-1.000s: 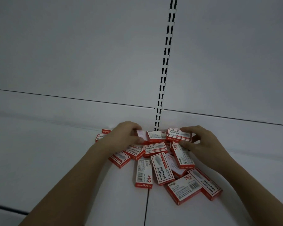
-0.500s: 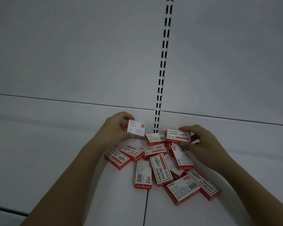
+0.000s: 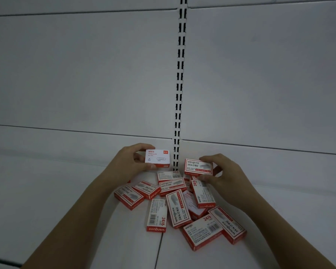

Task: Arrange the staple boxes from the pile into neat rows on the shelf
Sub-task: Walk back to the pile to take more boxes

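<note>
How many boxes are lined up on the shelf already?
None yet: no row shows on the shelf. The left hand holds a white box up above the pile, and the right hand grips a red staple box at the pile's back edge. The other boxes lie jumbled and overlapping, so nearly all the arranging is left.

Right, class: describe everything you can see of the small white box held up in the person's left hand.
The white box is a small cardboard-looking carton with a white face, red lettering, a red tab in its upper right corner and a red strip along the bottom edge. A faint paper-clip drawing shows on its face. It is closed, lifted clear of the pile, its face turned toward the camera. The left hand pinches its left end, fingers on top and thumb beneath. Nothing else touches it.
</note>
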{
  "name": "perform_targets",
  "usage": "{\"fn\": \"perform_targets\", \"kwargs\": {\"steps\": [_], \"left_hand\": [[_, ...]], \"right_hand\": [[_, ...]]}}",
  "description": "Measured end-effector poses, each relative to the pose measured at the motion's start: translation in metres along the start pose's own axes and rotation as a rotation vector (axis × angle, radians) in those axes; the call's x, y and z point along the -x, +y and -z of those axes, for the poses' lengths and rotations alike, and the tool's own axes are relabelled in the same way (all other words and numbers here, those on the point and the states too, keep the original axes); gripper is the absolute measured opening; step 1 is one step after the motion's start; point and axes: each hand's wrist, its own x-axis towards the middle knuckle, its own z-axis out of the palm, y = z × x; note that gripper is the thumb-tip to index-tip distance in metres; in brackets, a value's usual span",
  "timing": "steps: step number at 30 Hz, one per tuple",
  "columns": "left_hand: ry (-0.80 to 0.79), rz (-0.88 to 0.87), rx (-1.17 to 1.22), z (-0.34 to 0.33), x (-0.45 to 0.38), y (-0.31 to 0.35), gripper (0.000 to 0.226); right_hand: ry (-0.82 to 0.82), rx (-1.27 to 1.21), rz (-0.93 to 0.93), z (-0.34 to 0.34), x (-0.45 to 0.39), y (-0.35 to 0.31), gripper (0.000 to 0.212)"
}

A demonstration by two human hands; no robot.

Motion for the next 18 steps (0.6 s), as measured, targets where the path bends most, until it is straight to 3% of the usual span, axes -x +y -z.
{"fn": "perform_targets", "kwargs": {"steps": [9, 14, 18], "left_hand": [[-0.043, 0.08, 0.08, -0.025, 0.007, 0.012, 0.046], [0.06, 0.05, 0.137, -0.026, 0.02, 0.026, 0.041], [0.047, 0.092, 0.179, -0.024, 0.048, 0.028, 0.042]], "right_hand": [[0.001, -0.032, -0.009, -0.001, -0.004, 0.005, 0.042], [0.05, -0.027, 0.004, 0.01, -0.006, -0.002, 0.045], [0.078, -0.051, -0.005, 0.017, 0.004, -0.022, 0.039]]}}
